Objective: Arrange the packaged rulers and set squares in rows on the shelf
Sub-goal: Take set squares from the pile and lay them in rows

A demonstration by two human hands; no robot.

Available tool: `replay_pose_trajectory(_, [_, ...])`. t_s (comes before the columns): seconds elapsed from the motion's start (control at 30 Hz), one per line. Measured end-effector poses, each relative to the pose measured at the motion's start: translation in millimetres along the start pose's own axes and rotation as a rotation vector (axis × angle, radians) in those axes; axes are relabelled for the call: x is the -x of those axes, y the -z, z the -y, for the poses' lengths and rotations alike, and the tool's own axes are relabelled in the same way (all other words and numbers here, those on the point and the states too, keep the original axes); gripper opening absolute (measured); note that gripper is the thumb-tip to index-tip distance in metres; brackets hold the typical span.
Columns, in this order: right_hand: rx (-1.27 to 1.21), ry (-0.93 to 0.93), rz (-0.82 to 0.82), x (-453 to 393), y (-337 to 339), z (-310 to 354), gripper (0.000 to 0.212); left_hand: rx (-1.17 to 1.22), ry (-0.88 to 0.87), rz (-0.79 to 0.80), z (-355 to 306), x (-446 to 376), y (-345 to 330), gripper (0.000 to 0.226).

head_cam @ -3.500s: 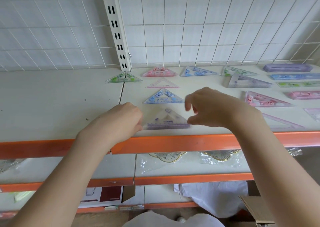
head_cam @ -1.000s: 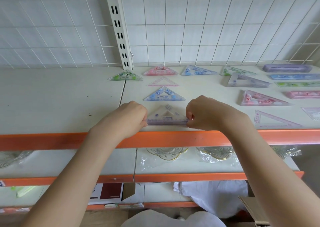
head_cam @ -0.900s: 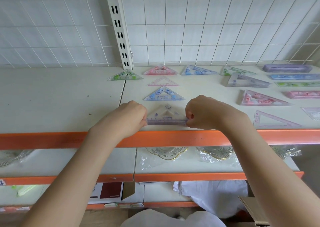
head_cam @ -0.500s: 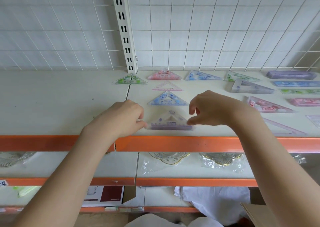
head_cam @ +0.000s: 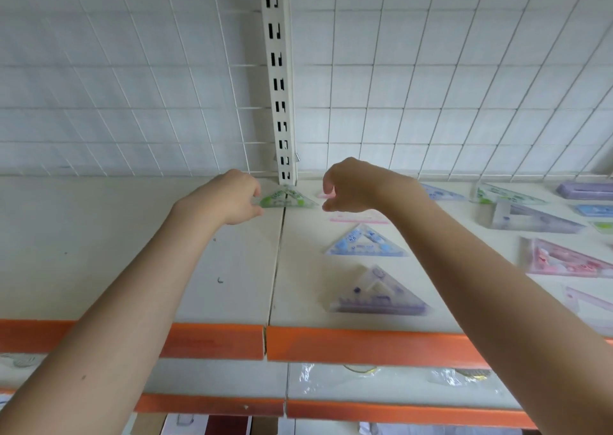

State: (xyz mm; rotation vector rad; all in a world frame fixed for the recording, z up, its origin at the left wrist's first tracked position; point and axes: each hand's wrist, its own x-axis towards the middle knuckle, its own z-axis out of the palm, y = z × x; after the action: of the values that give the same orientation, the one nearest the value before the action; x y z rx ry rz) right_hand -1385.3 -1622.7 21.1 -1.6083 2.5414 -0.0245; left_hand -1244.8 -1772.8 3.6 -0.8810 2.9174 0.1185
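Where the two shelf boards (head_cam: 232,262) meet, the green set square (head_cam: 285,199) lies flat at the back, just before the slotted upright (head_cam: 280,86), apex pointing rearward, long edge running left-right. It sits between both hands: left hand (head_cam: 229,199) touches its left corner, fingers curled; right hand (head_cam: 351,185) hovers just beside, fingers loosely curled, empty.

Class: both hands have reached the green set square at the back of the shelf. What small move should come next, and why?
Probably take it at both ends: the left hand touches the green set square's left corner, while the right hand hovers just clear of it. It straddles the shelf seam, left of the column.
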Motion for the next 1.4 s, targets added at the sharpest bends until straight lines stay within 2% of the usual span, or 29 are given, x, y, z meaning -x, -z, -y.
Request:
replay_pose_trajectory(0.3, [0.062, -0.004, 0.087, -54.2, -9.0, 16.5, 0.029, 0.02, -0.011, 0.062, 23.4, -41.7, -13.3, 0.051])
replay_pose_trajectory(0.53, [0.128, -0.029, 0.156, -64.5, -15.5, 21.3, 0.021, -0.08, -0.052, 0.108, 28.1, -52.2, -14.8, 0.034])
replay_pose_trajectory(0.67, [0.175, -0.049, 0.169, -67.7, -18.9, 21.9, 0.036, -0.102, -0.061, 0.112, 30.4, -54.6, -15.6, 0.029])
replay_pose_trajectory(0.8, [0.202, -0.045, 0.17, -71.2, -22.8, 21.9, 0.035, -0.051, -0.094, 0.109, 31.1, -58.7, -20.3, 0.022])
replay_pose_trajectory(1.4, [0.25, -0.079, 0.115, -73.7, -33.8, 7.5, 0.032, 0.006, -0.149, 0.029, 41.2, -57.7, -31.2, 0.019])
